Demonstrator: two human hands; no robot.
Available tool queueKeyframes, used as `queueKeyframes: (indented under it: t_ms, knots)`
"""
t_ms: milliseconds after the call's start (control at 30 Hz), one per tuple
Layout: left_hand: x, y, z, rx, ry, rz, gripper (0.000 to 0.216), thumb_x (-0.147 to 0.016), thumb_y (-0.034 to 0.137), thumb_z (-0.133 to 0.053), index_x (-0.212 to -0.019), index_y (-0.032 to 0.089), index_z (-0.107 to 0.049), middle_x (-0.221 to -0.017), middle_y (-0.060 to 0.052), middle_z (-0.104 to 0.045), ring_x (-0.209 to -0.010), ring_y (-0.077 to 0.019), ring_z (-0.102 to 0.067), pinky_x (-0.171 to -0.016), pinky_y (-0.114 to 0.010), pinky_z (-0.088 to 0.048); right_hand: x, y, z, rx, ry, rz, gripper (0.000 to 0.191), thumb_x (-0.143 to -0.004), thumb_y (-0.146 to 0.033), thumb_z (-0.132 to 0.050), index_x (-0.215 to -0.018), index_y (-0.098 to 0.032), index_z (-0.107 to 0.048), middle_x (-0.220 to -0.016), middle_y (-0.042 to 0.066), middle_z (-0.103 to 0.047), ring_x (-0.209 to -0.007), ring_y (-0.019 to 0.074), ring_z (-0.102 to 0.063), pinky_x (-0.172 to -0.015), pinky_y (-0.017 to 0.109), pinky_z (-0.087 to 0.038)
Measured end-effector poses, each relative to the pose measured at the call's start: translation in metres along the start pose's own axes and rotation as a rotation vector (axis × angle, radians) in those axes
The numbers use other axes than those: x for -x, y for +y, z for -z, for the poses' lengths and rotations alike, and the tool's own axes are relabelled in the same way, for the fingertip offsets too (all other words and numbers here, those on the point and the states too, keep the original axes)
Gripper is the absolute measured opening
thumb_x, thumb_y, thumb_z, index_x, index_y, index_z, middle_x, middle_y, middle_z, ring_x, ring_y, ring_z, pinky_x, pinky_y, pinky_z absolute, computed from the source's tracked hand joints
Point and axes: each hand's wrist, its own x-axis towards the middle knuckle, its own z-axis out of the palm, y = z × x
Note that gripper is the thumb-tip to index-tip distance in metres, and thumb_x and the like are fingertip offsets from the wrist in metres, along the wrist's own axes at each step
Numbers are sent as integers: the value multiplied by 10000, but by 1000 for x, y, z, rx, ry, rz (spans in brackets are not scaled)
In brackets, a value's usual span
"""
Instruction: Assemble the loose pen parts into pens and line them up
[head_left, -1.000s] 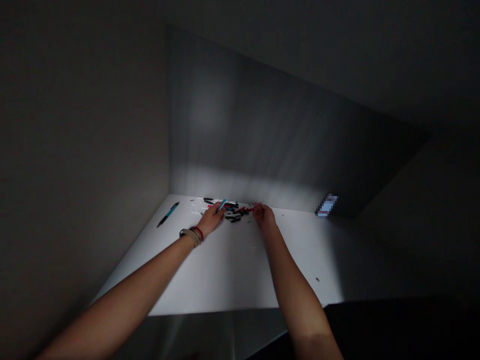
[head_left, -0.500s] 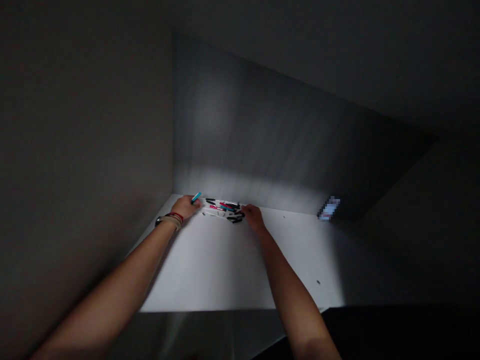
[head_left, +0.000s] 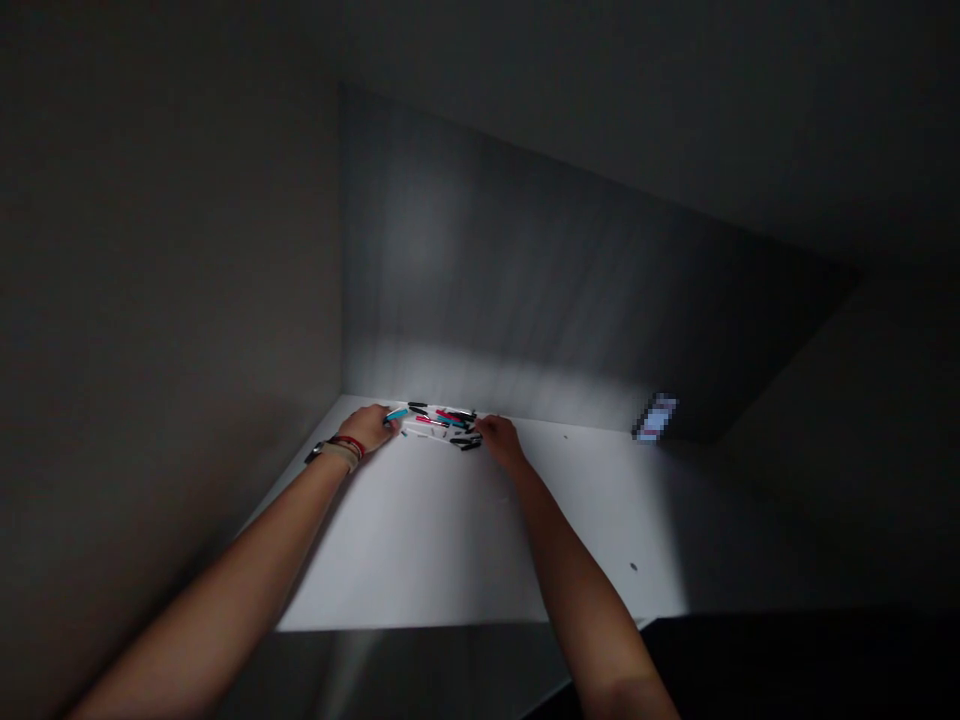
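Note:
My left hand (head_left: 367, 430), with a bracelet and a band at its wrist, is closed on a turquoise pen (head_left: 397, 414) at the left of a pile on the white surface. My right hand (head_left: 500, 438) is at the pile's right end, fingers pinched together; what they grip is hidden. Between the hands lie several pens and small pieces, among them a pink pen (head_left: 427, 420), a black pen (head_left: 417, 405) and dark pens (head_left: 469, 443) on the near side. The small pieces are too tiny to name.
The white shelf-like surface (head_left: 420, 550) meets a grey back panel (head_left: 465, 250) and a side wall (head_left: 187, 250). A pixelated bright rectangular object (head_left: 655, 418) leans at the back right. A small dark spot (head_left: 634, 567) is near the front right edge.
The turquoise pen in my left hand has tilted from raised to nearly flat and come down slightly. My right hand has shifted a little left and down, still at the pile.

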Motion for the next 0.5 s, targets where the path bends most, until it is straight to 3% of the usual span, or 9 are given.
queueKeyframes:
  t_ms: [233, 500]
  knots:
    - [-1, 5, -3, -216, -49, -29, 253, -774, 403, -591, -826, 196, -728, -938, -189, -770, -870, -318, -717, -749, -324, -484, 0, -2, -1, 15, -32, 27, 339, -911, -386, -520, -686, -181, -668, -663, 3, -644, -705, 168, -594, -676, 247, -407]
    - [-2, 0, -11, -156, -23, -53, 251, -743, 445, -639, -796, 205, -692, -863, -153, -757, -857, -313, -713, -756, -333, -492, 1, 0, -7, -29, -14, 53, 329, -878, -370, -545, -625, -174, -617, -618, -5, -587, -633, 151, -543, -610, 241, -368]
